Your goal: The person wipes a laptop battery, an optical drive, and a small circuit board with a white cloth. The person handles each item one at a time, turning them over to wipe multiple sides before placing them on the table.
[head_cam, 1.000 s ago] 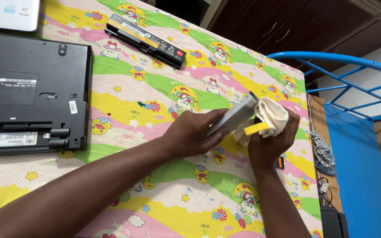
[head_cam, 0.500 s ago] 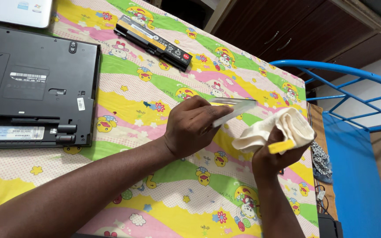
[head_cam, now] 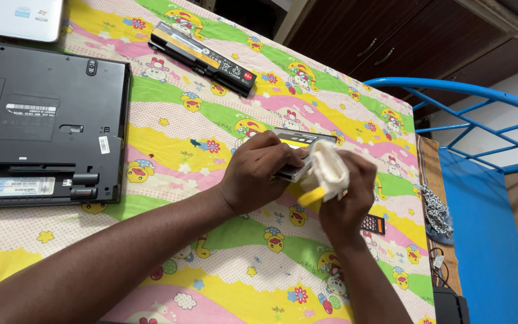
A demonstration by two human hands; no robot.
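A left hand (head_cam: 259, 171) grips a flat silver drive (head_cam: 298, 147) just right of the upturned black laptop (head_cam: 43, 120), while the right hand (head_cam: 346, 198) presses a cream cloth (head_cam: 329, 171) against it above the cartoon-print tablecloth (head_cam: 223, 258)

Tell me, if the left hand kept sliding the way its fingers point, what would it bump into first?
Probably the cream cloth bunched in the right hand. The left hand points right, holding a flat grey part, though depth is hard to judge.
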